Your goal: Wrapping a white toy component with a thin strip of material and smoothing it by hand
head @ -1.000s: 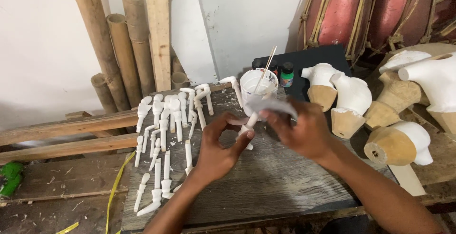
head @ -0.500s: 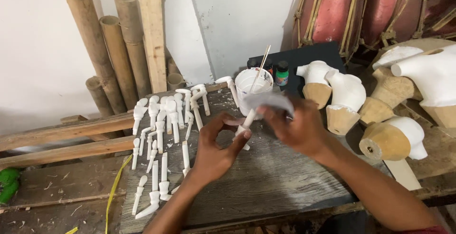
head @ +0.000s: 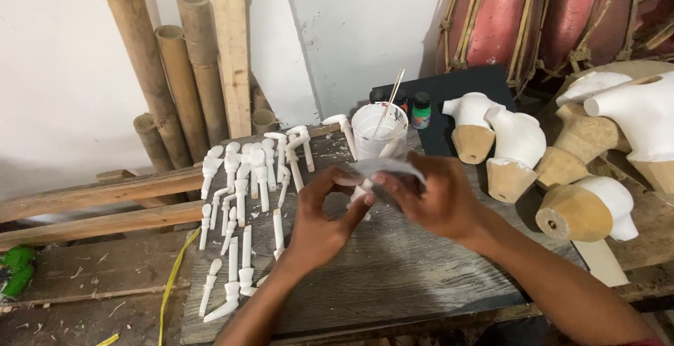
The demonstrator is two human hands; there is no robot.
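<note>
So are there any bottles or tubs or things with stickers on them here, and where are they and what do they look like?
White tub: back of the board, just beyond the hands; round, paint-smeared, thin stick standing in it.
Small bottle: right of the tub; dark cap, bright green and orange label.
Dark bottle: behind the tub, mostly hidden; only a black top shows.
No signs or screens.

The small carved pieces point(head: 242, 205) are white all over, lying on a weathered grey worktop point(head: 393, 276). The cup point(head: 379, 132) is white too. The larger carved shapes point(head: 516, 151) are white above, bare tan wood below (unpainted ends). The drums point(head: 505, 20) are dull red, the bamboo poles point(head: 158, 72) pale brown.
</note>
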